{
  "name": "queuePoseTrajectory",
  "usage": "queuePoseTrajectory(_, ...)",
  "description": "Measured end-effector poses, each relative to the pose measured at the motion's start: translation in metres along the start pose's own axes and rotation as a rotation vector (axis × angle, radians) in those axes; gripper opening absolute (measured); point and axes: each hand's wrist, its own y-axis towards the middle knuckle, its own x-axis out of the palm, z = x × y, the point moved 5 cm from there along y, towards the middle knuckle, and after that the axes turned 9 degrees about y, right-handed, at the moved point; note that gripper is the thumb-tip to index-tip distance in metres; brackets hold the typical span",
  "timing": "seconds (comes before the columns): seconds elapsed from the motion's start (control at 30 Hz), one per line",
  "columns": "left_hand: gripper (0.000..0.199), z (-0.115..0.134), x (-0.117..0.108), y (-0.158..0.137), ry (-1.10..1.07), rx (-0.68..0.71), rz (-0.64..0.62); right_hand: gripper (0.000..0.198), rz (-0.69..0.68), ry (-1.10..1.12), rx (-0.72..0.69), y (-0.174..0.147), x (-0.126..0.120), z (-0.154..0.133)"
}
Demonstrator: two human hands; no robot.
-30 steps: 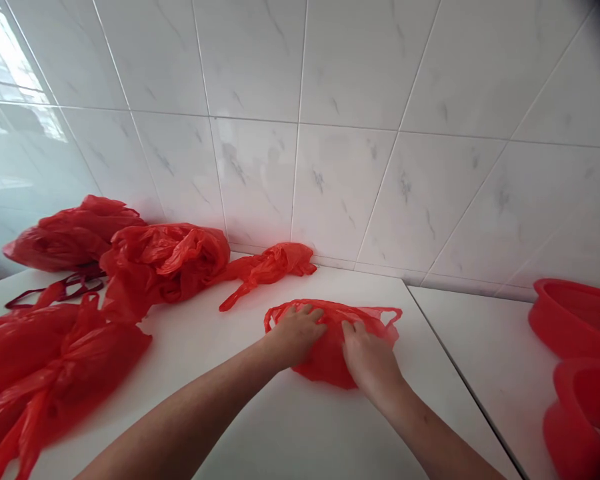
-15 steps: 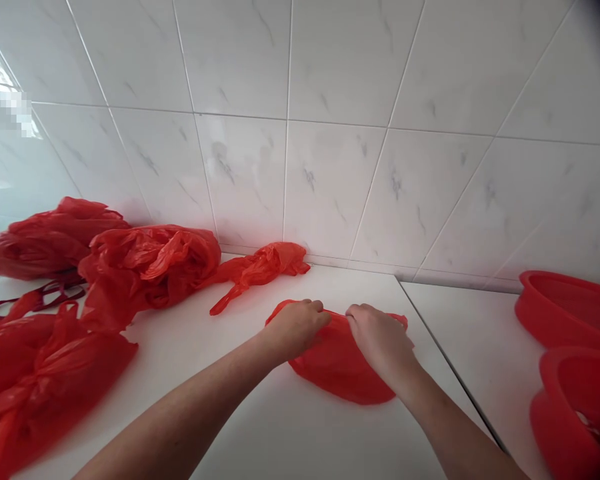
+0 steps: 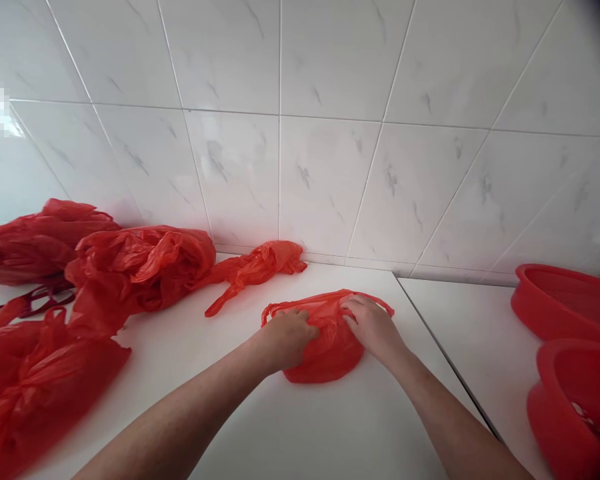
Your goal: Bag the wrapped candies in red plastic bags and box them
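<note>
A bag is lying on the table, spreading out between and beneath the person's two hands. The left hand is covering its left side, the fingers bending inward and touching the film; whether they are pinching it, I cannot tell. The right hand is resting over its upper right side with fingers curling toward the left hand, and their grip on the film is also unclear. Between the hands, the bag's creased middle is showing, and its rounded lower edge is lying nearer the person. A handle loop is showing just beyond the left hand, and a strap is running behind the right hand; the hands themselves are hiding both sides of the bag.

Beyond the left hand, a small bag is lying near the wall, touching a crumpled heap on its left. Farther left, a darker bundle is sitting behind, with dark straps trailing in front, and a knotted bag is filling the near left corner.

To the right, past a dark seam, a rear basket and a front basket are standing well apart from the bag.
</note>
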Motion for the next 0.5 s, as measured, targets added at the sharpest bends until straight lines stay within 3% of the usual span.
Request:
queuePoseTrajectory(0.13, 0.025, 0.007, 0.000, 0.013, -0.045, 0.015, 0.087, 0.022, -0.064, -0.042, -0.060, -0.014, 0.011, -0.013)
queuePoseTrajectory(0.23, 0.020, 0.006, 0.007, 0.021, -0.054, -0.014, 0.079, 0.022, -0.138, -0.035, -0.111, -0.023, 0.019, -0.013)
queuePoseTrajectory(0.37, 0.018, 0.001, -0.001, 0.007, -0.091, -0.019, 0.159, 0.040, -0.057, -0.039, -0.150, -0.039, 0.007, -0.012)
queuePoseTrajectory(0.43, 0.024, -0.004, -0.009, -0.009, -0.109, -0.032, 0.284, 0.038, 0.046, -0.055, -0.178, -0.057, -0.008, -0.015)
queuePoseTrajectory(0.5, 0.027, -0.017, -0.017, -0.030, -0.146, -0.114, 0.518, 0.034, 0.127, -0.080, -0.195, -0.083, -0.025, -0.016)
